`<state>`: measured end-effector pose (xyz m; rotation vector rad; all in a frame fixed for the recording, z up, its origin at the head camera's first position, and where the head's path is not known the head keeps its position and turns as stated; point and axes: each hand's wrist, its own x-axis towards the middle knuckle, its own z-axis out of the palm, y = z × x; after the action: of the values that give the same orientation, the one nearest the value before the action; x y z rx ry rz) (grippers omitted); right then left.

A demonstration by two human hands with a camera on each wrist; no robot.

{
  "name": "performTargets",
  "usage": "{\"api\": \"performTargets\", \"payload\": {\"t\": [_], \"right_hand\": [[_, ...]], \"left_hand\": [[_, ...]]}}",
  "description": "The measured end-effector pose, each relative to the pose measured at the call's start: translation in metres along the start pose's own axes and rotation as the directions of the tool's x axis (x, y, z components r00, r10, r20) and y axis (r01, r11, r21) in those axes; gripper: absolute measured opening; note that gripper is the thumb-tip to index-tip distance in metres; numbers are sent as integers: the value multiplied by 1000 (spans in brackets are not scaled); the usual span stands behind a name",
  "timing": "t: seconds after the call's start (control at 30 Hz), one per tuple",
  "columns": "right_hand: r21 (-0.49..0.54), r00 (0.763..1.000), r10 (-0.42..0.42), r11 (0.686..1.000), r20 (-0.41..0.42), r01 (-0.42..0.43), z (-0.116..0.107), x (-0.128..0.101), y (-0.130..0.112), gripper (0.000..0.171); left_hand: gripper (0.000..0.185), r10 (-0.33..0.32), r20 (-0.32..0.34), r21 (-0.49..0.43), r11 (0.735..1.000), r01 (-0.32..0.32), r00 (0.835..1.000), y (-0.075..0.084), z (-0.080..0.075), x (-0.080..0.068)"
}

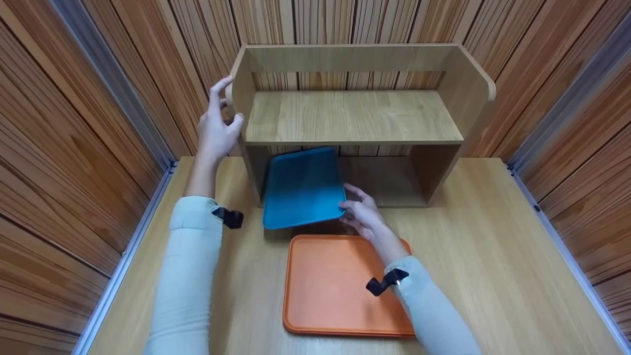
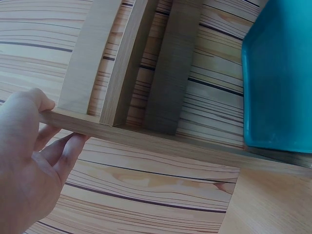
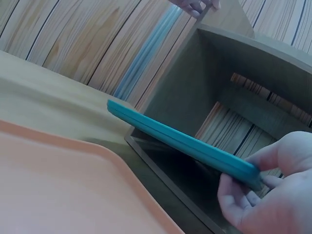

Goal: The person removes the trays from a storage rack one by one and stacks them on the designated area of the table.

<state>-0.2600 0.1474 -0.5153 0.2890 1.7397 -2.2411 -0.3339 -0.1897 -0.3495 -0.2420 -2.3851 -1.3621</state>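
Observation:
A blue tray point(image 1: 303, 190) slants at the left of the wooden shelf's lower compartment, its rear part inside and its near edge sticking out at the front. My right hand point(image 1: 364, 213) pinches it at the near right corner; in the right wrist view the thumb lies above the rim and fingers below. My left hand point(image 1: 217, 123) grips the front edge of the left side panel of the shelf point(image 1: 352, 116), high up. In the left wrist view the panel passes between that hand's thumb and fingers. An orange tray point(image 1: 340, 286) lies flat on the table, partly under my right forearm.
The table point(image 1: 493, 256) carries the shelf at its back. Wood-plank walls point(image 1: 74, 148) stand on the left, right and rear, with metal rails along the table's sides. The shelf's upper board point(image 1: 350, 116) overhangs the lower compartment. Each wrist wears a black mount point(image 1: 228, 217).

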Motion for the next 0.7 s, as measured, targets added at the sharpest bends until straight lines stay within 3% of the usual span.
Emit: {"api": "performTargets", "payload": {"t": [0.4,0.7], "right_hand": [[163,994,-105,982,36,98,11,-4,6,79],[255,974,-218,947,57,197,18,-7,18,93]], "left_hand": [[73,-10,8,-15,1000,11,1000,0,0,0],[72,11,-7,16,1000,-10,1000,-1,0,-1]]}}
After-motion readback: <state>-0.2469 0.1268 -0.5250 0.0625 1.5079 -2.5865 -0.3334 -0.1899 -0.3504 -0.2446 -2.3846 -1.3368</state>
